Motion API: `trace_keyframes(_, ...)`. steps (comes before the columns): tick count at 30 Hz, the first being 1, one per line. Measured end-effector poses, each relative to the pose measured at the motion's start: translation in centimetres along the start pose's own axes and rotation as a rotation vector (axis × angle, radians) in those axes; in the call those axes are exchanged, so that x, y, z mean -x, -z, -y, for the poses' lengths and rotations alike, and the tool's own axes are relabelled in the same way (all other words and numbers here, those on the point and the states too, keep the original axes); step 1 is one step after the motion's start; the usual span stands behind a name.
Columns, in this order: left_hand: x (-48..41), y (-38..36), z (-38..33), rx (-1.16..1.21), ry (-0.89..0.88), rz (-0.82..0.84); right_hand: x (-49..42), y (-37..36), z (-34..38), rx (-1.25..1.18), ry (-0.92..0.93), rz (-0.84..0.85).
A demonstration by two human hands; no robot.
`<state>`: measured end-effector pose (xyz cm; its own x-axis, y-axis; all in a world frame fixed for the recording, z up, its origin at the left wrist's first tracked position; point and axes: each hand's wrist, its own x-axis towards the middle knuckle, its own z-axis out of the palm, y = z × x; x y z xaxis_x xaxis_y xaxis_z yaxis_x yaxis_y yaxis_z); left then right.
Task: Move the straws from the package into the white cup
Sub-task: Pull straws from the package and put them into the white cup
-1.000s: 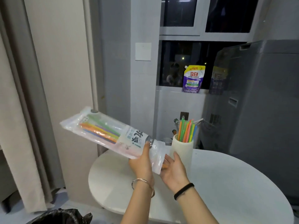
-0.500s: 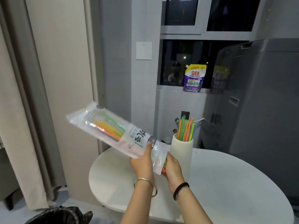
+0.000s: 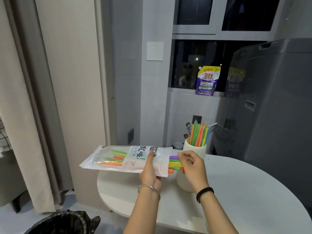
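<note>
At lower left a black bin bag (image 3: 64,222) sits on the floor, out of the way. The package (image 3: 125,157) is held level over the table's left edge, the left hand (image 3: 149,171) gripping it near its open end. A bunch of straws (image 3: 174,163) pokes from that mouth, and the right hand (image 3: 192,166) pinches the exposed ends, so the step looks like drawing them out. Next they need pulling clear, turning upright and dropping into the white cup (image 3: 194,149), just behind the right hand on the table (image 3: 236,191). The straws already in the cup (image 3: 200,134) may crowd the newcomers. A washing machine (image 3: 270,115) stands further right.
</note>
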<state>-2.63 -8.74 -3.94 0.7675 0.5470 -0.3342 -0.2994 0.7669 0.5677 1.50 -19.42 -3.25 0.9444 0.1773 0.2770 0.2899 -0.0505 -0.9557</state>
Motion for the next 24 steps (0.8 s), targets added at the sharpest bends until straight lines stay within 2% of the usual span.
trace_keyframes(6,-0.4,0.6,-0.6,0.047,-0.005,-0.015,-0.9,2.2,1.0,-0.071,0.053,-0.034)
trace_keyframes(12,-0.5,0.9,-0.9,0.074,-0.006,-0.037,-1.0,3.6,1.5,-0.237,-0.008,-0.210)
trace_keyframes(20,0.7,-0.4,0.4,0.019,0.047,0.005,0.4,1.2,1.3,-0.246,-0.172,-0.024)
trace_keyframes(24,0.7,-0.7,0.5,0.081,0.040,0.013,0.0,1.9,1.5,-0.233,-0.157,-0.097)
